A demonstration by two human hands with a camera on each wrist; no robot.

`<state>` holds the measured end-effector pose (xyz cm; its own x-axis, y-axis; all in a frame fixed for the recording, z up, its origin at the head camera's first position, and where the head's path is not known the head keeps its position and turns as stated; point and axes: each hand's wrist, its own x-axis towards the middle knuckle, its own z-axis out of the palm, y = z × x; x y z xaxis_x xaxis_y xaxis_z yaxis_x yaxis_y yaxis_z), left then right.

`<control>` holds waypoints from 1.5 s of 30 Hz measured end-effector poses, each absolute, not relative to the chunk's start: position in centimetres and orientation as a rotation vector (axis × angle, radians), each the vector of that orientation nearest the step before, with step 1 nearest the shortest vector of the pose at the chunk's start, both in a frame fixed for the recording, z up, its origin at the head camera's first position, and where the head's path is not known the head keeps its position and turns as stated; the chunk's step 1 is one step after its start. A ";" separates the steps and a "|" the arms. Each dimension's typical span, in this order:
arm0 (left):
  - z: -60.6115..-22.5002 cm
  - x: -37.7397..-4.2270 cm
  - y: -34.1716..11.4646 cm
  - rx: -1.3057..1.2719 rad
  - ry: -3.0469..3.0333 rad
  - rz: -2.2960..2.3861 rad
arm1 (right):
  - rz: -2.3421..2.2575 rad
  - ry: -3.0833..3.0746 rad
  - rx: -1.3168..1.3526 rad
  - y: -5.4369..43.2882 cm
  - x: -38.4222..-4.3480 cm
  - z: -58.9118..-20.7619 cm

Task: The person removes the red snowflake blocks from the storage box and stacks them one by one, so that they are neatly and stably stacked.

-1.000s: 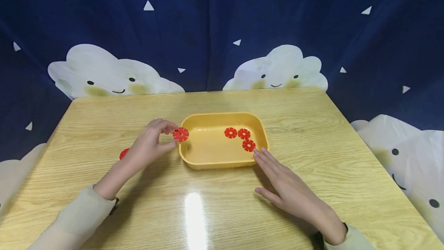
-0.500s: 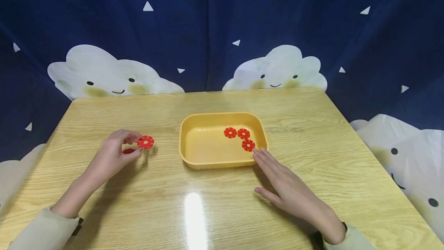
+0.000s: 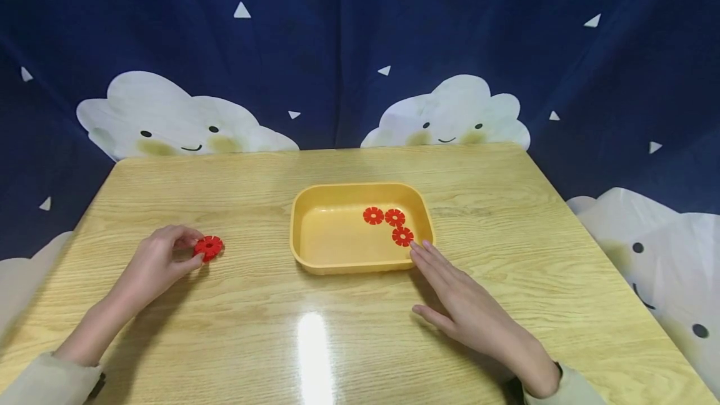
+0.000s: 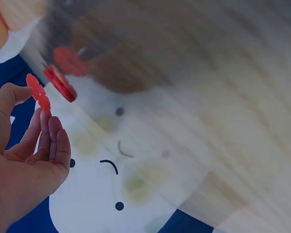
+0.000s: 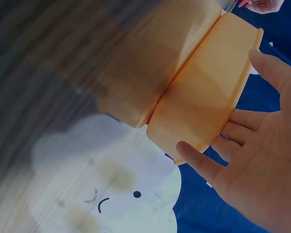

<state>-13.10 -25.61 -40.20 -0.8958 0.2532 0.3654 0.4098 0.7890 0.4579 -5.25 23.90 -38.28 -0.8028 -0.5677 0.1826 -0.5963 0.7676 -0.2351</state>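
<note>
My left hand (image 3: 159, 259) pinches a red snowflake disc (image 4: 38, 92) between thumb and fingers at the table's left side. Close by, in the left wrist view, a small stack of red discs (image 4: 60, 83) stands on the glossy table; from the head it is mostly hidden behind the held disc. My right hand (image 3: 465, 305) has its fingers stretched out, fingertips at the near right rim of a yellow tray (image 3: 349, 266). Inside the tray's right half lie three red discs (image 3: 373, 215), flat and close together.
The wood-grain table (image 3: 360, 342) ends at a far edge, where a dark blue curtain (image 3: 337, 49) with white clouds hangs. More curtain hangs along the right and left sides.
My left hand has moved left and down with the red disc, from the tray's left rim to the stack on the table. The right hand and tray have stayed put.
</note>
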 end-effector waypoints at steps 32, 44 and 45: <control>-40.0 -12.9 -24.6 -0.576 -2.704 -0.830 | 0.417 -2.845 0.945 23.9 -5.2 -38.4; -37.3 -13.6 -18.9 -0.711 -2.627 -0.917 | 0.414 -2.858 0.943 23.9 -5.3 -38.4; -37.2 -13.8 -18.3 -0.725 -2.624 -0.925 | 0.414 -2.859 0.942 23.9 -5.3 -38.4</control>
